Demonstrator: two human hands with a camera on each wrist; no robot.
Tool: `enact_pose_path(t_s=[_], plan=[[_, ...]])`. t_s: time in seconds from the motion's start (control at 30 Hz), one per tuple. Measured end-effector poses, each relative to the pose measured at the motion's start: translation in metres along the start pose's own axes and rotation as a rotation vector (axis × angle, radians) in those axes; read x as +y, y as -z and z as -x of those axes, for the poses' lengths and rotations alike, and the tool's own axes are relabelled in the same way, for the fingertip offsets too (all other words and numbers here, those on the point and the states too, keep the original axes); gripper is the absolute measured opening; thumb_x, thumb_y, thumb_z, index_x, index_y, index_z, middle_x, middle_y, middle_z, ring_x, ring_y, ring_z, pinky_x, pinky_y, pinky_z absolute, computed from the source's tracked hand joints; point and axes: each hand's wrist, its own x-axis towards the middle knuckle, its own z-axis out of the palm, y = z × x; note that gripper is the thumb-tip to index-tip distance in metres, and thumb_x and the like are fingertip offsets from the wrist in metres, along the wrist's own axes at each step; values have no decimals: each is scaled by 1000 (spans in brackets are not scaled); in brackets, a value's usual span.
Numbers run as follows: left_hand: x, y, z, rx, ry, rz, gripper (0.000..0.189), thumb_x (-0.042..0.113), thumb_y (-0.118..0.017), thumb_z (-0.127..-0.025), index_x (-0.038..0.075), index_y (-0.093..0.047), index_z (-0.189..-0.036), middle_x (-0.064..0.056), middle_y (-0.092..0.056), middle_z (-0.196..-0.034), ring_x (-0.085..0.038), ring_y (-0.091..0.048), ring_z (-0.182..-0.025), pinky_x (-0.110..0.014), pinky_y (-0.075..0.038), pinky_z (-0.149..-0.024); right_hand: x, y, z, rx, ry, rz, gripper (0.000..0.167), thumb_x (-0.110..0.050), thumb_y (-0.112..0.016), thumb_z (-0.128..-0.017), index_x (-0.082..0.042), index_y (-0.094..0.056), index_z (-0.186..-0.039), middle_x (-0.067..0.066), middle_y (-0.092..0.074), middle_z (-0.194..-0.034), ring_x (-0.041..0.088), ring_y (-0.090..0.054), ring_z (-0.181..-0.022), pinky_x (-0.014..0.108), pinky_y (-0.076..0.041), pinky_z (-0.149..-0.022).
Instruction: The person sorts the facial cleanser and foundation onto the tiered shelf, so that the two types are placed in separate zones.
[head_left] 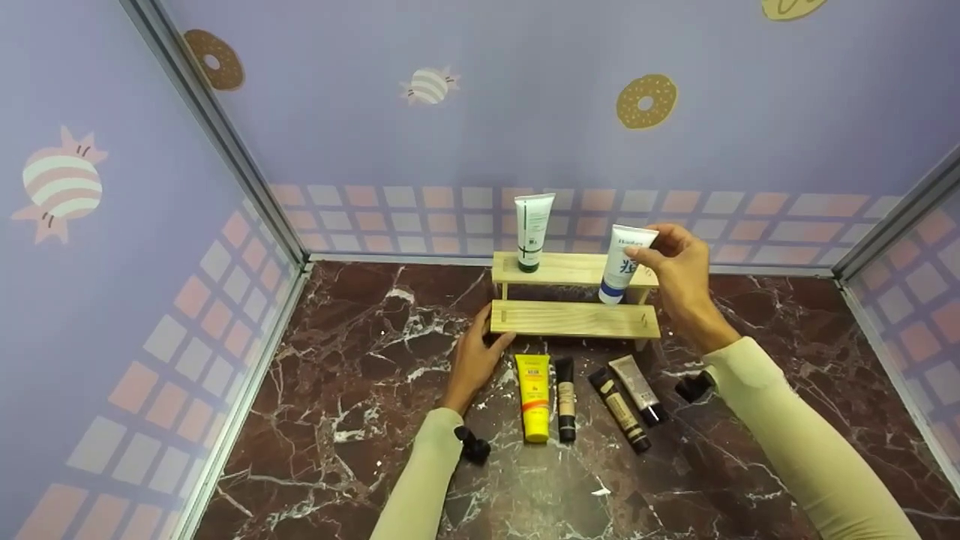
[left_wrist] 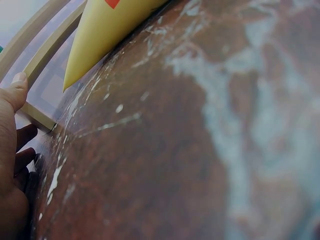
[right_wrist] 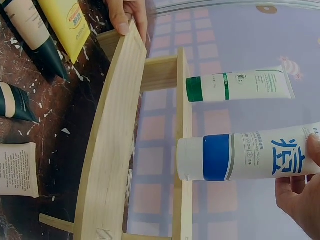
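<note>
Head view has my right hand (head_left: 681,281) raised over the right end of a two-tier wooden display stand (head_left: 574,319), pinching a white squeeze tube with a blue band (head_left: 623,268) near its flat crimped end, thumb in front and fingers behind. That tube is cap-down and leans slightly, its top toward my right; its cap shows in front of the upper step's edge, and I cannot tell whether it touches the wood.

My left hand (head_left: 476,361) grips the left end of the lower step, thumb at the front edge; from the left wrist view, the other fingers look bent beside the end, partly in shadow. On the upper step, toward its left end, a white squeeze tube with a green cap (head_left: 533,232) stands upright on its cap.

Before the stand, four tubes lie on the dark red marbled tabletop (head_left: 360,352), caps toward me. Leftmost is a yellow squeeze tube (head_left: 534,397), with a slim black-and-beige tube (head_left: 566,401) just beside it. Past a gap to the right, a black-and-gold tube (head_left: 619,409) and a taupe tube with a black cap (head_left: 636,386) lie slantwise, close together. Behind everything rises a lilac wall (head_left: 525,135) printed with doughnuts, sweets and pink-and-white squares.
</note>
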Motion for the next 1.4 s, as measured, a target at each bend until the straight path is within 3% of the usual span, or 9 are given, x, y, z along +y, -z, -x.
enact_pose_path(t_s=[0.37,0.7,0.93,1.4], plan=[[0,0,-1,-1,11,-19,81,37,-78,-106,2,-41,-169,-22,-54,-163,-33,-57,-148,-52,-42,-125,1,-7,-16,-13,-21,7,27,9,-86,-89,6,-73,-113,0,-75,-94,18,-67,-89,25,-58,-81],[-1,0,1,4,12,-59,82,43,-76,-106,3,-42,-169,-19,-60,-158,-36,-54,-150,-58,-42,-124,3,-15,-23,-22,-35,40,27,6,-86,-90,3,-74,-114,1,-76,-97,18,-68,-91,27,-59,-86],[0,1,0,-8,12,-43,83,40,-76,-106,1,-39,-169,-22,-49,-167,-35,-56,-148,-55,-43,-123,1,-25,-32,-28,-41,22,31,6,-87,-90,6,-73,-117,1,-76,-98,19,-68,-94,28,-59,-89],[2,0,0,0,20,-41,82,37,-77,-106,2,-40,-169,-21,-53,-163,-34,-55,-150,-54,-40,-126,9,-39,-46,-20,-91,-97,28,15,-84,-88,-1,-76,-110,3,-75,-97,20,-68,-93,27,-62,-87]])
